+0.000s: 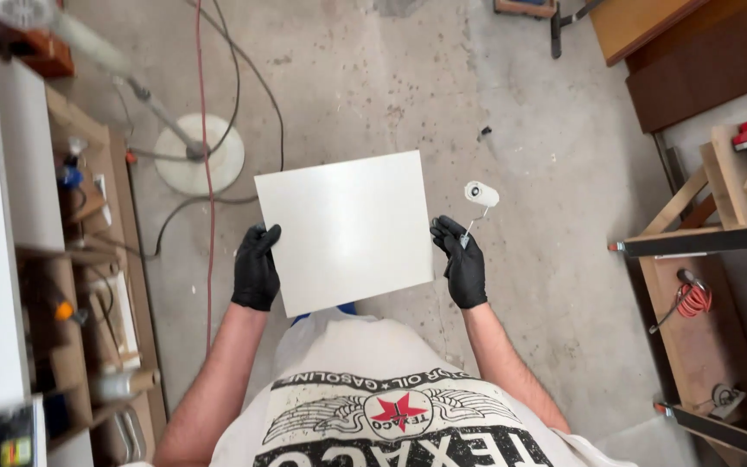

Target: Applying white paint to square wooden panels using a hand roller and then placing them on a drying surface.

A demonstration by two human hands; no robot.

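White shirt with a dark printed design nearest the lens, filling the bottom middle. Beyond it, bare concrete floor under everything, crossed by a red cord and dark cables. Long shelf unit of cluttered wood down the left edge; wooden workbench with an orange coiled cord at the right. Square white panel held flat at chest height in the middle, tilted slightly, well above the floor. Round white stand base on the floor, up and left of the panel. Left hand in a black glove, fingers closed on the panel's left edge. Right hand in a black glove, fingers curled at the panel's right edge and gripping the thin handle of a small paint roller, white roller head sticking up just beside the panel's right corner.
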